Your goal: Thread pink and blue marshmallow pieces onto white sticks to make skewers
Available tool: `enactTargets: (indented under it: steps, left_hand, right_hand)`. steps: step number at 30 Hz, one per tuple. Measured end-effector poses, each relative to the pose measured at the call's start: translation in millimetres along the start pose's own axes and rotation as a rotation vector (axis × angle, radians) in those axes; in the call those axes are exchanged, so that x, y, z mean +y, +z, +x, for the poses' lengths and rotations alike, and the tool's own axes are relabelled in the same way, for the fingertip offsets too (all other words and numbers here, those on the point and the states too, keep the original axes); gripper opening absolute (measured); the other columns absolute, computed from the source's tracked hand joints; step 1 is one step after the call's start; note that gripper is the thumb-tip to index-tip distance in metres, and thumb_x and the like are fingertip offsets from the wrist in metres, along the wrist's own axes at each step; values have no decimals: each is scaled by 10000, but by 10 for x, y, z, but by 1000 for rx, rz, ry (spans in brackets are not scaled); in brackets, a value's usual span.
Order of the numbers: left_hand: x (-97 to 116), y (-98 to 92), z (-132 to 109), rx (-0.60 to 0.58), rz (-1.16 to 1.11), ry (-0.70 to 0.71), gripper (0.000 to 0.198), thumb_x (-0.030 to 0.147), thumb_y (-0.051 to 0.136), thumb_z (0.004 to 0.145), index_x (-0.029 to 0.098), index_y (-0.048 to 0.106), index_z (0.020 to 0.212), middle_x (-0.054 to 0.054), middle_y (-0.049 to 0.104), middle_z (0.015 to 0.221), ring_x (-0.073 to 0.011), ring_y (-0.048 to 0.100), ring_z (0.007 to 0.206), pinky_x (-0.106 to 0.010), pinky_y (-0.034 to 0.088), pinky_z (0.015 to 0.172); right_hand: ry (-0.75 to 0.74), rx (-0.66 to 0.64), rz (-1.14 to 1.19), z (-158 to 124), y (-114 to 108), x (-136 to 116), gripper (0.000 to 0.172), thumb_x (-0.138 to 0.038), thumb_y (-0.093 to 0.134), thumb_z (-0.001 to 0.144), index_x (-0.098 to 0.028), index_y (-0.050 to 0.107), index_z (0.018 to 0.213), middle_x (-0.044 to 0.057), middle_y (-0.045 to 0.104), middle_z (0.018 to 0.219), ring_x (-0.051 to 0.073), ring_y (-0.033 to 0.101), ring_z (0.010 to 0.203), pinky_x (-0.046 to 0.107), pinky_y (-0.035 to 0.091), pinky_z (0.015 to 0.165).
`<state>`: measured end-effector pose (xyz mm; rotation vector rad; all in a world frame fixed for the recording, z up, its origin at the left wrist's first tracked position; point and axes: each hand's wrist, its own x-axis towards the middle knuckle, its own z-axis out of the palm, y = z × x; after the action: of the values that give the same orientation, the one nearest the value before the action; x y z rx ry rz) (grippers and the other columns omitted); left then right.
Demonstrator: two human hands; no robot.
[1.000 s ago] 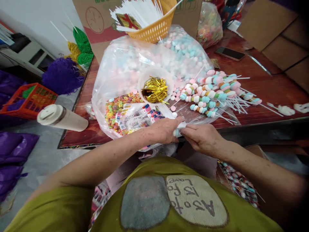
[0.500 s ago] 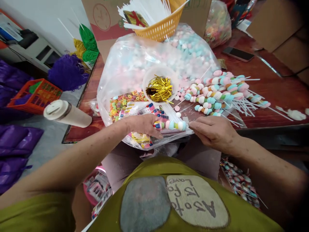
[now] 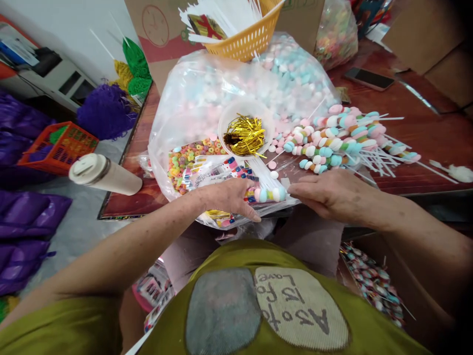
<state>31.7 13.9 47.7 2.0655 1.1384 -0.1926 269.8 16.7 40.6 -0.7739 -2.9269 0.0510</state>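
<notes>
My left hand point(image 3: 236, 196) lies over the near end of the plastic bag, its fingers closed around one end of a candy skewer point(image 3: 271, 195) with pink, blue and white pieces. At the skewer's right end is my right hand point(image 3: 318, 196), its fingers pressed together; whatever they pinch is too small to make out. Printed wrappers point(image 3: 240, 169) lie just beyond my left hand. Behind them stands a white bowl point(image 3: 223, 121) of gold tinsel point(image 3: 246, 135). Finished-looking candy skewers point(image 3: 332, 140) are piled to the right.
A large clear bag of candies point(image 3: 199, 84) covers the table's middle. Behind it is a yellow basket point(image 3: 247, 42) of white sticks. A cup point(image 3: 105, 173) sits at the left edge, a phone point(image 3: 369, 79) at the back right. An orange basket point(image 3: 55, 148) is at far left.
My left hand has shifted slightly right and turned, covering more of the skewer's left end. My right hand has flattened a little beside the skewer's other end. The view has shifted slightly.
</notes>
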Motion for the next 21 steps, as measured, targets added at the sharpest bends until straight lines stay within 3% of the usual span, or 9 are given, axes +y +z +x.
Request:
enactTargets:
  steps: [7, 13, 16, 21]
  left_hand:
    - [109, 108, 30, 144, 219, -115, 460, 456, 665, 695, 160, 509, 1010, -63, 628, 948, -204, 581, 827, -265, 395, 644]
    - [174, 165, 35, 246, 341, -113, 403, 435, 633, 737, 167, 477, 995, -79, 631, 902, -243, 607, 839, -296, 418, 653]
    - [174, 176, 40, 258, 333, -69, 399, 402, 627, 755, 173, 463, 1039, -82, 629, 914, -248, 614, 862, -308, 434, 685]
    - [191, 153, 36, 181, 105, 24, 740, 401, 707, 688, 175, 327, 1281, -88, 632, 989, -260, 607, 943, -343, 457, 766]
  right_hand:
    - [68, -72, 174, -33, -15, 47, 232, -207, 415, 831, -188, 606, 701, 1, 531, 571, 100, 409, 483, 253, 194, 481]
    - [62, -92, 294, -79, -25, 136, 240, -195, 427, 835, -209, 663, 794, -8, 571, 579, 105, 464, 498, 234, 252, 481]
    - [66, 15, 213, -104, -29, 203, 245, -209, 425, 842, -218, 669, 815, -2, 626, 662, 115, 513, 557, 238, 280, 502]
    - [18, 185, -29, -119, -112, 268, 257, -233, 402, 875, -226, 659, 887, 27, 649, 772, 147, 543, 662, 269, 301, 546]
